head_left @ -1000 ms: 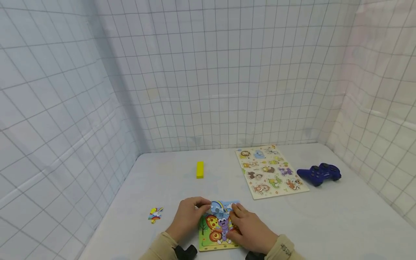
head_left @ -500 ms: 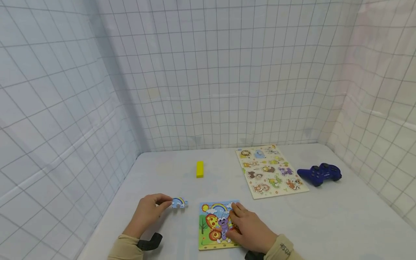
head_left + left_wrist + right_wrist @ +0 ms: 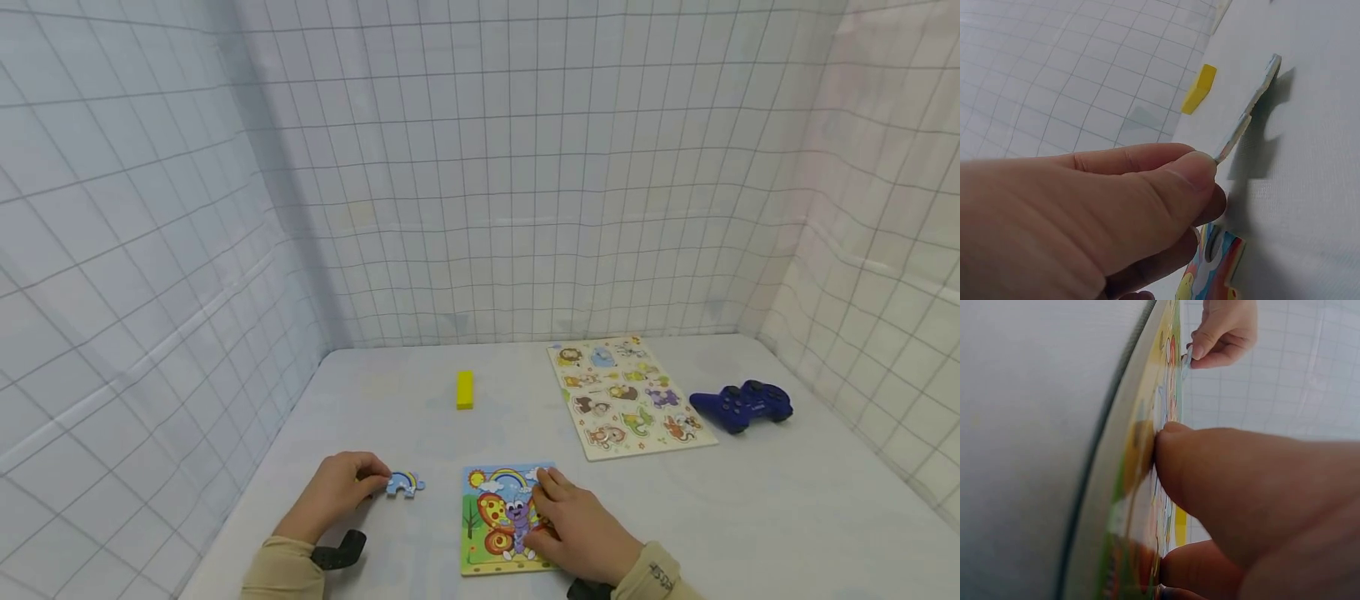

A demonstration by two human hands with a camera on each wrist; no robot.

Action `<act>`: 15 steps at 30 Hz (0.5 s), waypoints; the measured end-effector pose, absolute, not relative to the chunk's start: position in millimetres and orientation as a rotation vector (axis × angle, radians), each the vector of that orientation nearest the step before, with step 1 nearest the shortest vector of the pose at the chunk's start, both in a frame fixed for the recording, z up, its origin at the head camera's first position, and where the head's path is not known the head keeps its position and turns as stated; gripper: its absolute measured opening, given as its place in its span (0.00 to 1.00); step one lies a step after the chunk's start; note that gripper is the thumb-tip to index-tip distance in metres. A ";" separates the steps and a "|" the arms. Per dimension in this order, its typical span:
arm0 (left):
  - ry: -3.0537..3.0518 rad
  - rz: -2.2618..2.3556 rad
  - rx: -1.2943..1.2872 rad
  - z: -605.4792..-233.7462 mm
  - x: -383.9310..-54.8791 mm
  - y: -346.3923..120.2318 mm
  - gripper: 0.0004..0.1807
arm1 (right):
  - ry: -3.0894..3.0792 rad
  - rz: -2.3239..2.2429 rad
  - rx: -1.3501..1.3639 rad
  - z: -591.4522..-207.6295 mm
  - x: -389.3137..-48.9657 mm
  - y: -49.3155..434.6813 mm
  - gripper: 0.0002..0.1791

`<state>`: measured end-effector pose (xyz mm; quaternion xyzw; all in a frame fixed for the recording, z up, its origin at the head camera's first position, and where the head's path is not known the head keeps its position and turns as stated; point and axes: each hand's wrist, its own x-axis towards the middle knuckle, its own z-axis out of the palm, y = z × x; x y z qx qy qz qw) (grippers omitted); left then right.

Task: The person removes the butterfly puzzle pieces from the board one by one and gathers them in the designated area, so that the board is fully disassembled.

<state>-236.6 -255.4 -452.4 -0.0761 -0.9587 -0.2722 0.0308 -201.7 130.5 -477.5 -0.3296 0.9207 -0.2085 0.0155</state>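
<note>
- Rainbow piece [image 3: 406, 479] is now away from the butterfly board [image 3: 491, 527], to its left, at the fingertips of the left hand [image 3: 333, 493]; this means that piece and board are two separate things at this moment.
- Left hand has thumb and fingers brought together, and it pinches the piece by one end; the other end points toward the board's side. In the left wrist view the piece leans up from the table [image 3: 645, 517] and throws a shadow on it; I cannot tell whether an edge touches.
- Right hand [image 3: 576, 527] lies over the right part of the board, its fingers extended, thumb apart and resting on the picture; it grips nothing that I can see.
- Second piece [image 3: 1221, 262], brightly coloured, shows under the left fingers; contact with them is not clear.
- Compared with one second ago, the left hand is no longer over the board's upper part, and sun and rainbow there are uncovered. Compared with half a second ago, the held piece is slightly nearer to the person. The right hand has kept its place.
</note>
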 end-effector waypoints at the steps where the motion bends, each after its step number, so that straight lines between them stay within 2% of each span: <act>1: -2.956 -0.836 -0.230 -452.4 -236.7 -255.8 0.03 | 2.865 -0.649 -1.024 -477.8 -202.1 130.5 0.40; 5: -2.959 -0.808 -0.232 -451.8 -235.8 -257.5 0.06 | 2.866 -0.649 -1.031 -478.7 -202.7 130.5 0.39; 15: -2.976 -0.841 -0.230 -451.2 -235.9 -258.5 0.06 | 2.877 -0.639 -1.039 -478.1 -202.1 130.2 0.39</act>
